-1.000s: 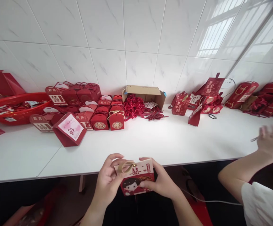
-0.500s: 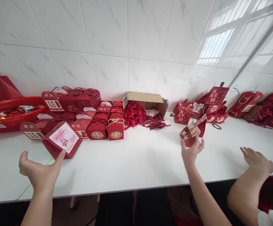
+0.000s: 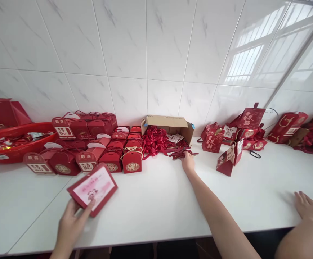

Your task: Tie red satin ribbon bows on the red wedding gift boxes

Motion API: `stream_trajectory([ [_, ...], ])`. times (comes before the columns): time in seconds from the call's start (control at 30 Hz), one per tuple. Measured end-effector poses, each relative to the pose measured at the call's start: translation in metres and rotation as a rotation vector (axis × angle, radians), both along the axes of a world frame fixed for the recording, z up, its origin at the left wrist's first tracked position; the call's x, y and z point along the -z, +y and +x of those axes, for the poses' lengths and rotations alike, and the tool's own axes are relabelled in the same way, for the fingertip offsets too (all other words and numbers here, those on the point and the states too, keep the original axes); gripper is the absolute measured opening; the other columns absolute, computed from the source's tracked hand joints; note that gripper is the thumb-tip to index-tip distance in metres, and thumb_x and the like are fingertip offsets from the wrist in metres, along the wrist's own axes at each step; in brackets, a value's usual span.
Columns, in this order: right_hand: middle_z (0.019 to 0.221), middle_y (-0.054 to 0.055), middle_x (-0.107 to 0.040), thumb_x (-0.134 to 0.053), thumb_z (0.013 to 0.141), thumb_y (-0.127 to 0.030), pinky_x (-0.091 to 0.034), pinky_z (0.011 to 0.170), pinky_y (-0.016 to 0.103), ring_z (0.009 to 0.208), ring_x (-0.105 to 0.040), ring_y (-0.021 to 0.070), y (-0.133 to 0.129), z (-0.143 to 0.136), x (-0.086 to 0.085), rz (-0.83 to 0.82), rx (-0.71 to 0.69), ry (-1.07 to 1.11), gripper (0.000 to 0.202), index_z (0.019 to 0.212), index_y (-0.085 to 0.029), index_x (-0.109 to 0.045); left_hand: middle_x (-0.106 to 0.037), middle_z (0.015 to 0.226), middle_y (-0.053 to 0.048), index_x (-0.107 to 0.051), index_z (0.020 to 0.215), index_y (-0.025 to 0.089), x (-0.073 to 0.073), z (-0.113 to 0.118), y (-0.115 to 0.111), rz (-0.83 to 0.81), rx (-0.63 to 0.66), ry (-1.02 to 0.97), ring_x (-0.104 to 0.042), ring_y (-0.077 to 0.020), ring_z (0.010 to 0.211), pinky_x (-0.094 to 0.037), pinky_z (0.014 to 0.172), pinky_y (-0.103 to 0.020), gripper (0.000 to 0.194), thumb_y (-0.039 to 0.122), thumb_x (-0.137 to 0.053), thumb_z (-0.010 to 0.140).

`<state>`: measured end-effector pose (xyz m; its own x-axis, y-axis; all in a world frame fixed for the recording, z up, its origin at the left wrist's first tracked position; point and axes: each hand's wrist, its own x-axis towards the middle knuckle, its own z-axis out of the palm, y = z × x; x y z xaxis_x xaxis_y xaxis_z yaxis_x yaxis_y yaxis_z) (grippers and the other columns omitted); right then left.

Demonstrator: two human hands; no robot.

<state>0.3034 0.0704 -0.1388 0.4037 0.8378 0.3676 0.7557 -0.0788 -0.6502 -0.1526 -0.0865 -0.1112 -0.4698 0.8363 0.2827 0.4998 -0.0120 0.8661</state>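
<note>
In my left hand (image 3: 74,223) is a red paper gift box (image 3: 98,185) with a pink printed panel. The thumb presses on the panel, the fingers sit behind the near side, and the box is tilted above the table. My right hand (image 3: 188,162) is at a small heap of dark red ribbon ties (image 3: 177,153). Its fingers are drawn together on the ties, though the tips are partly hidden. Behind the heap, a cardboard box (image 3: 169,121) lies on its side with bright red ribbons (image 3: 156,140) spilling out.
Rows of filled red boxes (image 3: 113,158) stand left of the cardboard box, beside a red plastic basin (image 3: 18,149). To the right are a tagged red box (image 3: 225,163), more red boxes (image 3: 213,140) and a black ring (image 3: 255,154). Another person's hand (image 3: 309,208) rests on the white table (image 3: 151,212).
My left hand has taken hold of the pink-panelled box and brought it nearer and to the right. My right hand has left the tagged box and moved left to the ribbon ties.
</note>
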Motion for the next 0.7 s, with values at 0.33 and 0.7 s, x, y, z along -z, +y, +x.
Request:
stream_trajectory([
  [0.33,0.101,0.006,-0.062,-0.057,0.088,-0.036,-0.050,0.082,0.039,0.091,-0.060,0.0182,-0.062,-0.014,-0.013,0.187,-0.133,0.373,0.025,0.099,-0.014,-0.060,-0.059,0.123,-0.014,-0.046,0.123,0.019,-0.007,0.132,-0.045,-0.163,0.623,-0.227,-0.056,-0.0296,0.116,-0.052,0.091,-0.039,0.050,0.044,-0.059,0.081],
  [0.7,0.079,0.001,-0.062,-0.062,0.085,-0.032,-0.049,0.065,0.028,0.070,-0.060,0.0129,-0.240,-0.072,-0.079,0.342,-0.650,0.957,0.012,0.091,-0.023,-0.057,-0.043,0.129,-0.014,-0.051,0.119,0.021,-0.089,0.164,-0.095,0.591,0.344,0.192,-0.038,-0.0318,0.126,-0.035,0.103,-0.052,0.047,0.017,-0.068,0.075],
])
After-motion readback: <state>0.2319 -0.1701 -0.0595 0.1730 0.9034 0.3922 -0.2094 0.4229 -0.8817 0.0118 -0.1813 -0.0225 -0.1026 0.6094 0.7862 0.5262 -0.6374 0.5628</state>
